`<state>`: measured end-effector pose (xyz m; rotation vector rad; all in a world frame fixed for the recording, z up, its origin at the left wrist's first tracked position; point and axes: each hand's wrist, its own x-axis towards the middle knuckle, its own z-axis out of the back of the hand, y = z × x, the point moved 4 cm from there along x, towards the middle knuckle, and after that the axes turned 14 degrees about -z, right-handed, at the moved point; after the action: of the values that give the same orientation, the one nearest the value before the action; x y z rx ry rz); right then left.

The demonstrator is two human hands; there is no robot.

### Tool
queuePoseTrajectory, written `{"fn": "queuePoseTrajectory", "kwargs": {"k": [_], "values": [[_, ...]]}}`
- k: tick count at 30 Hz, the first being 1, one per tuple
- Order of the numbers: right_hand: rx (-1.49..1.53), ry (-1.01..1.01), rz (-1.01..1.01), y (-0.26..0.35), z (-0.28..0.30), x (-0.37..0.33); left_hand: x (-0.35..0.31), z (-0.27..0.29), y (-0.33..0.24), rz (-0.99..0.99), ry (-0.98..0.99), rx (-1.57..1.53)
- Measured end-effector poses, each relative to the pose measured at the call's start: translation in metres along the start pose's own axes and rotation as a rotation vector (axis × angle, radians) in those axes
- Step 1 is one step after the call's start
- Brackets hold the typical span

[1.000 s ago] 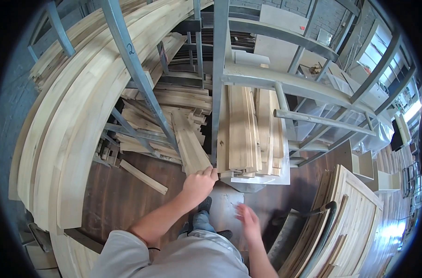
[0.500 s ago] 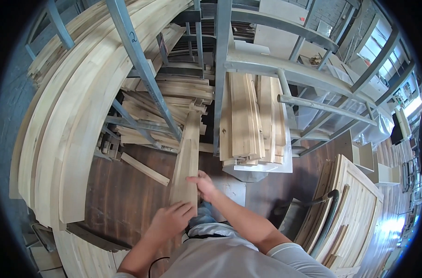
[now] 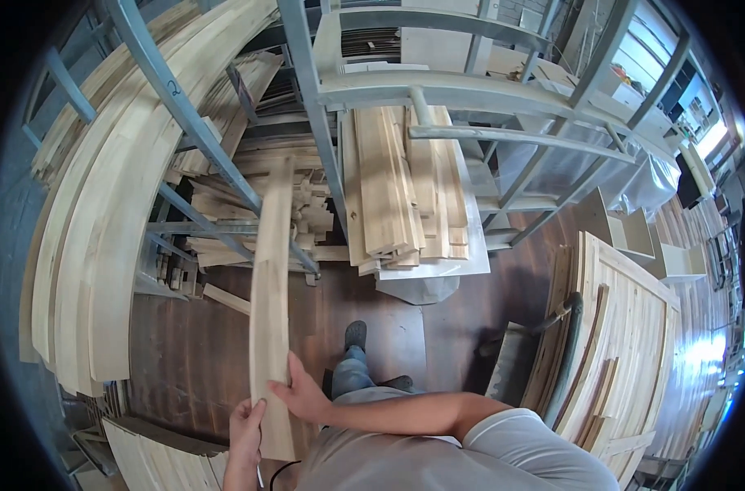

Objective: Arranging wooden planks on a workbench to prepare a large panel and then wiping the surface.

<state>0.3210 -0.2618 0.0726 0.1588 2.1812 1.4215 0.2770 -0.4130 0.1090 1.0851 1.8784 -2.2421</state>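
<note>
You're clamping the board (image 3: 271, 303) — left hand (image 3: 245, 425) gripping its left edge, right hand (image 3: 305, 396) its right, forearm (image 3: 397, 412) crossing your torso (image 3: 389, 454).

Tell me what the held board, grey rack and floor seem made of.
Board: wood, apparently unvarnished, showing pale matte grain. Rack: probably metal, painted or bare, given its slim, smooth, hard-edged bars. Floor: brown plank pattern with slight sheen; wood or laminate, I can't tell.

Bd (image 3: 271, 303) btwn long bds (image 3: 102, 245) L & stack (image 3: 382, 192) R.
</note>
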Motion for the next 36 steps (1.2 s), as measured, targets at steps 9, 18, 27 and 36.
{"fn": "queuePoseTrajectory", "kwargs": {"k": [9, 18, 27, 36], "values": [[0.491, 0.456, -0.591, -0.005, 0.011, 0.004, -0.091, 0.083, 0.086, -0.355, -0.180, 0.775], [-0.030, 0.580, -0.072, 0.035, 0.008, -0.026, -0.158, 0.148, 0.148, -0.527, -0.278, 0.548], [0.421, -0.087, 0.077, 0.210, 0.128, -0.007, -0.047, 0.011, -0.044, -0.768, -0.022, 0.573], [0.427, -0.362, 0.168, 0.174, 0.250, -0.068, 0.007, -0.148, -0.138, -0.441, 0.256, 0.010]]}}
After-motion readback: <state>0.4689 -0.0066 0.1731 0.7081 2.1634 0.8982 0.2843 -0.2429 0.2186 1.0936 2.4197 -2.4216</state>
